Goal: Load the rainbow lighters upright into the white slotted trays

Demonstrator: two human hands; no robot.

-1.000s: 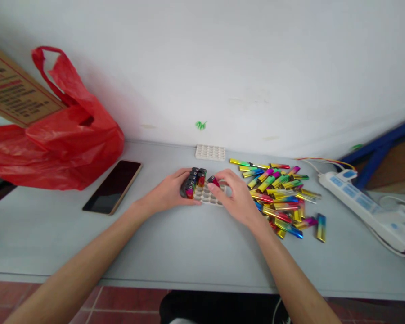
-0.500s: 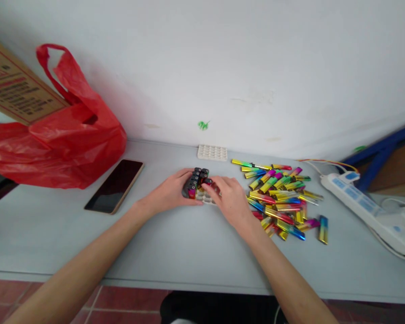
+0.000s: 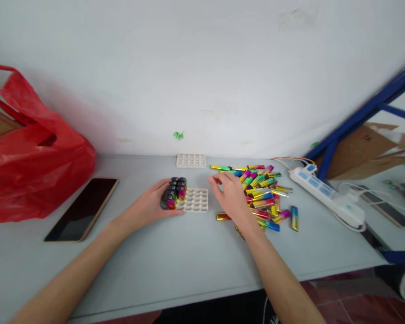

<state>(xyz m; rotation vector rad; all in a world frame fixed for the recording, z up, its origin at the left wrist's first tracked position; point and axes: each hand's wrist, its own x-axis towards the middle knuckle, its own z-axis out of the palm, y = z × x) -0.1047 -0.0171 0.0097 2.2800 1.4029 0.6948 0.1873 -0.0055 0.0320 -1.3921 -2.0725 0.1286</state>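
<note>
i've got the left hand curled round the left end of the white tray, fingers and thumb gripping it at the black-topped lighters, which stand in its left cells. tray sits on the grey table, mid-view. right hand hovers right of it, just beside the loose lighter pile, fingers bent, thumb near index; i can't tell if the tips meet or pinch anything. second tray behind, near the wall. phone left, red bag beyond, power strip right of the pile.
</note>
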